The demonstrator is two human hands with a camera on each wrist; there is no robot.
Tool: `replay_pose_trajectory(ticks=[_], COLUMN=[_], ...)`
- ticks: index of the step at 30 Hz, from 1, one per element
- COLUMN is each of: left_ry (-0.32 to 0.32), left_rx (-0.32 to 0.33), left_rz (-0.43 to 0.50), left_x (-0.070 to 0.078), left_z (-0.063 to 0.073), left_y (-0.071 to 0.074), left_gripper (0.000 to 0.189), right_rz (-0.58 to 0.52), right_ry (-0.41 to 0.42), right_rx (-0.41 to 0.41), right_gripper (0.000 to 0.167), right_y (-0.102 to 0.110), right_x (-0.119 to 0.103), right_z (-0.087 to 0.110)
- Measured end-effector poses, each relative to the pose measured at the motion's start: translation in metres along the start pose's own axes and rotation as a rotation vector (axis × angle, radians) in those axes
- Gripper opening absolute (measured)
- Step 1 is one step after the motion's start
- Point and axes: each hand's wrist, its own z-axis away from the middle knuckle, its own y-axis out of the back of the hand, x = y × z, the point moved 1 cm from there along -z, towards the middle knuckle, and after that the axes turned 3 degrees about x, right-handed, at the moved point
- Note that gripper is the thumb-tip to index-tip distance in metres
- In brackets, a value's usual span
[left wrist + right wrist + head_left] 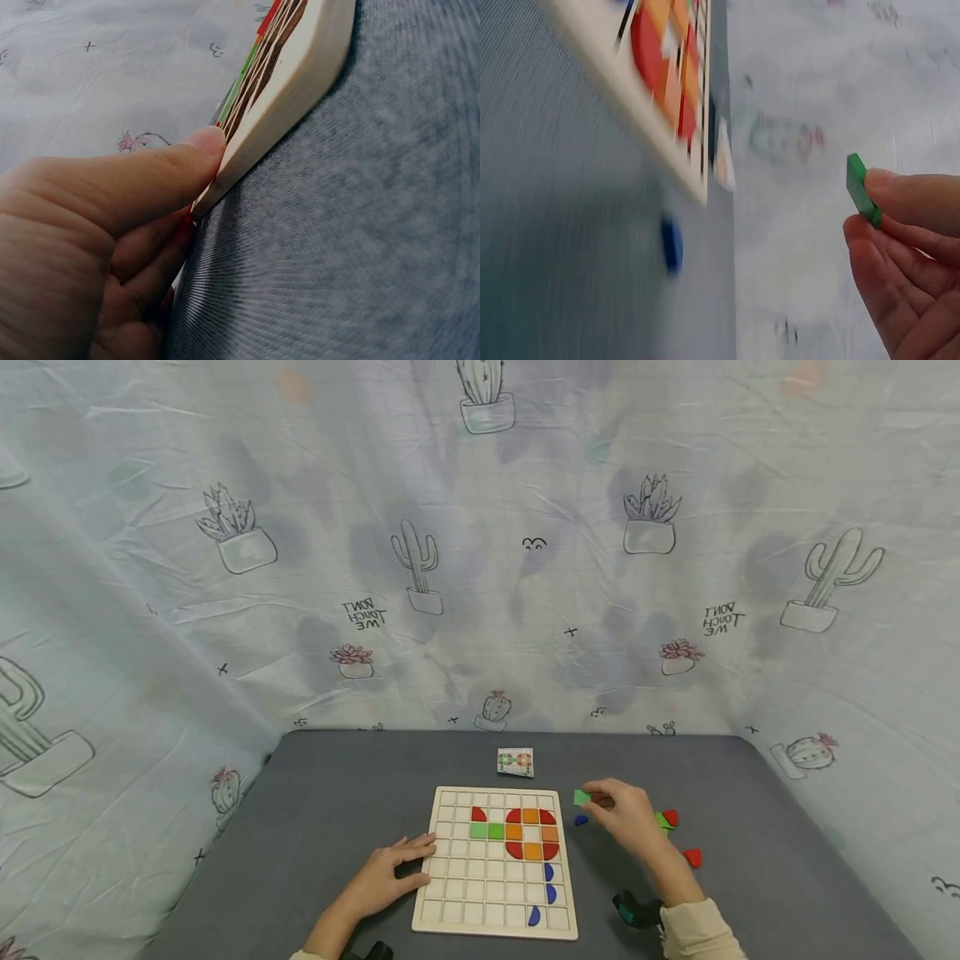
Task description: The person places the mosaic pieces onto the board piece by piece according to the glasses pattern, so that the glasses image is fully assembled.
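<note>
A light wooden grid board [480,889] lies flat on the table. Against its left rim rests my left hand [382,877], fingers spread, with the thumb [202,150] pressed to the board's side in the left wrist view. Between thumb and fingertips my right hand [626,818] pinches a green square tile [860,191], held up off the table just beyond the board's upper right corner. On the board, red quarter-round and orange square tiles [531,816] form a ring. Green squares [496,831] sit left of it, and blue pieces [551,893] lie along the lower right cells.
Right of the board is a loose blue piece [581,820]. Behind my right hand lie green pieces [663,823] and red pieces [693,857]. A small printed card [515,762] stands past the far rim. Patterned cloth [480,568] hangs behind the grey table [337,793].
</note>
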Motion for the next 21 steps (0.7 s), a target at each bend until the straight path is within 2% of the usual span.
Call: replay_pose_trajectory(ticks=[10, 21], left_ry=[-0.011, -0.016], left_rx=[0.005, -0.007], left_rz=[-0.009, 0.019], left_x=[0.0, -0.001], left_z=[0.002, 0.002], left_y=[-0.001, 0.001], left_gripper=[0.051, 0.051], right_rz=[-0.162, -0.197], right_ry=[0.048, 0.127], right_rx=[-0.03, -0.226], right_gripper=[0.022, 0.026], right_y=[-0.062, -0.111], right_x=[-0.044, -0.073], right_z=[-0.026, -0.045])
